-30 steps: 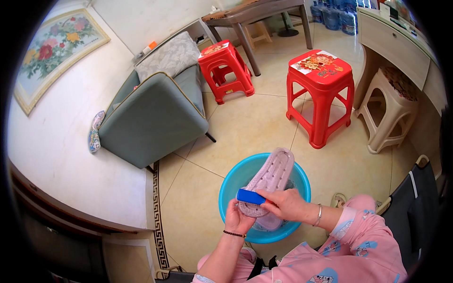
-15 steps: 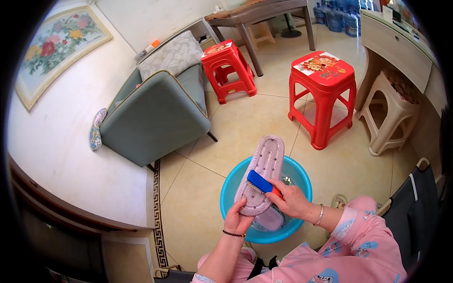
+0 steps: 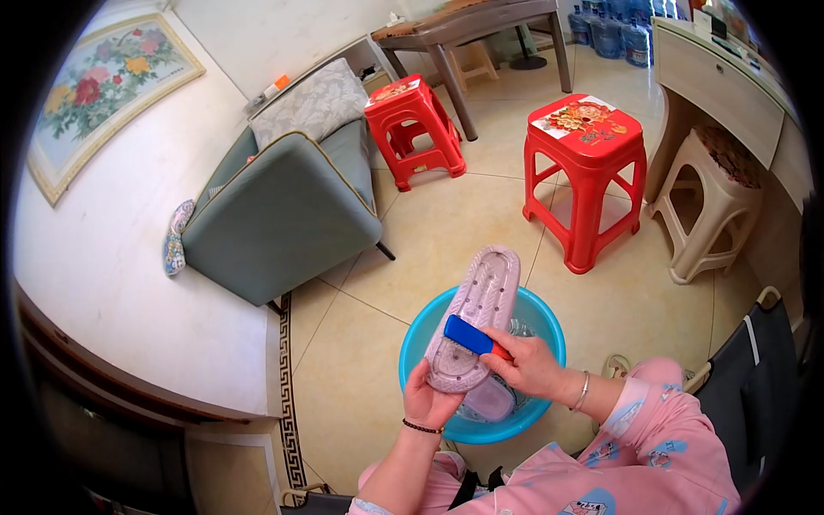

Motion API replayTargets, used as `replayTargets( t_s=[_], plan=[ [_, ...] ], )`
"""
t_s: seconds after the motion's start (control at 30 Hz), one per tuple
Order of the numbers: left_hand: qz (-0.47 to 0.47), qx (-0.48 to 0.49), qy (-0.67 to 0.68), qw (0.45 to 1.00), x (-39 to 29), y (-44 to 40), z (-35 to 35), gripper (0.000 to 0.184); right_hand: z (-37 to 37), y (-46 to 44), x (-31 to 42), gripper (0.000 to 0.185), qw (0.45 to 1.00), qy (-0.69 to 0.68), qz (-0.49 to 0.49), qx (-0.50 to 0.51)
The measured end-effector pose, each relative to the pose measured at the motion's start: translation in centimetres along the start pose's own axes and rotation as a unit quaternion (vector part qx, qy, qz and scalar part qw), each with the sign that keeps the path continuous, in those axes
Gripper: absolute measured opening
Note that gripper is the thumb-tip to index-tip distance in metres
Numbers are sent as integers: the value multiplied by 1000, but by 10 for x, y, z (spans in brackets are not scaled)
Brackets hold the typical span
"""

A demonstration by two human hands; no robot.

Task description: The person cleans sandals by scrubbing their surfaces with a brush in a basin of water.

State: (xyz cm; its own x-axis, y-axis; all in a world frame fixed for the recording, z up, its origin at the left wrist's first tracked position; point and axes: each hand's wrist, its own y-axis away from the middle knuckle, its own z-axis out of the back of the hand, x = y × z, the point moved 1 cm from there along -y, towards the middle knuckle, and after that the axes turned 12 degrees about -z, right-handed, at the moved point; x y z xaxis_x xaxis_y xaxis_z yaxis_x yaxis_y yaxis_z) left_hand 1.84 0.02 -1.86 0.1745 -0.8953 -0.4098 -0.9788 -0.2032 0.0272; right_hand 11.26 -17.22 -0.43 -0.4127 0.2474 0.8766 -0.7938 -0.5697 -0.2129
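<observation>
A pale pink slipper [image 3: 489,287] is held sole up over a blue basin [image 3: 410,343]. My left hand [image 3: 429,402] grips its lower end from below. In my right hand [image 3: 528,367] is a brush [image 3: 468,335] with a blue head and a red handle, its bristles against the slipper's sole. A second pink slipper [image 3: 490,401] lies in the basin, partly hidden beneath the held one, with water around it.
Two red stools [image 3: 584,142] [image 3: 414,129] stand on the tiled floor ahead. A grey-green armchair [image 3: 275,215] is at the left, a beige stool [image 3: 708,202] under a desk [image 3: 717,77] at the right. A dark folding chair [image 3: 755,378] is beside my right arm.
The held slipper has swung more upright and left from its slanted position over the basin. The brush has shifted over the sole, its head now tilted differently.
</observation>
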Motion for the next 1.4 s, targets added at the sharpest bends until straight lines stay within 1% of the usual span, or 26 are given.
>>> replayTargets(
  t_s=[0.03,0.1,0.2,0.23,0.3,0.43,0.5,0.53,0.6,0.63,0.7,0.73,0.77,0.83,0.87,0.93,1.03,1.1,1.17,1.2,1.23,1.27,1.3,1.33,1.37,1.4],
  plan=[
    [1,0,0,1000,1,0,1,57,2,-1,0,42,1000,0,0,-1],
    [-23,-10,-66,997,2,-1,3,58,4,-2,0,41,1000,-11,7,20],
    [-18,-10,-97,995,1,-1,3,58,5,-1,5,41,999,-6,-1,31],
    [-18,-10,-97,995,1,0,3,58,5,-1,5,41,999,-6,0,32],
    [6,10,-43,999,1,2,0,60,6,-2,7,41,999,-19,38,32],
    [14,-12,-46,999,2,2,-3,63,5,-2,3,40,999,-13,31,39],
    [1,-32,-53,998,5,0,-4,62,5,-2,2,44,998,17,18,62],
    [2,-32,-52,998,7,-1,-4,62,3,-1,2,44,998,17,18,62],
    [-42,-58,-74,995,7,-3,-1,62,-4,5,2,48,997,46,30,53],
    [-43,-59,-74,995,4,-3,-1,62,-6,7,3,48,997,46,30,54],
    [-43,-60,-121,990,-4,-2,0,62,-9,14,4,51,985,101,83,111],
    [-46,-27,-97,994,-5,-5,4,63,-11,17,4,49,980,136,82,116],
    [-47,-28,-97,994,-4,-5,6,63,-11,17,5,49,980,136,83,117],
    [-57,-48,-125,989,0,-5,5,61,-12,15,5,48,976,196,40,89],
    [-57,-48,-125,989,2,-6,4,61,-14,12,0,48,976,196,40,89],
    [-55,-43,-140,988,4,-6,2,61,-17,4,-14,48,992,126,-2,8],
    [-67,-34,-167,983,7,-7,-2,62,-8,-4,-16,47,993,115,-26,-15],
    [-67,-35,-177,981,6,-6,0,62,-8,1,-10,48,994,109,-16,8],
    [-68,-39,-185,979,3,-3,11,63,-15,11,-3,50,990,111,44,72],
    [-45,54,-102,992,-1,-5,25,64,-15,15,3,51,989,108,57,79],
    [-20,148,-16,989,-3,-9,30,65,-16,16,2,51,989,108,57,80],
    [-9,219,47,974,-1,-13,34,67,-16,17,1,51,989,118,52,77],
    [-9,219,48,974,3,-10,36,67,-17,17,0,50,988,129,48,74],
    [-44,79,-71,993,6,-5,12,68,-18,16,-1,50,988,129,48,74],
    [-78,-63,-187,977,7,-3,-1,69,-18,13,-3,50,989,134,27,52],
    [-77,-62,-187,977,8,-3,-1,69,-17,9,-5,49,990,139,6,31]
  ],
)
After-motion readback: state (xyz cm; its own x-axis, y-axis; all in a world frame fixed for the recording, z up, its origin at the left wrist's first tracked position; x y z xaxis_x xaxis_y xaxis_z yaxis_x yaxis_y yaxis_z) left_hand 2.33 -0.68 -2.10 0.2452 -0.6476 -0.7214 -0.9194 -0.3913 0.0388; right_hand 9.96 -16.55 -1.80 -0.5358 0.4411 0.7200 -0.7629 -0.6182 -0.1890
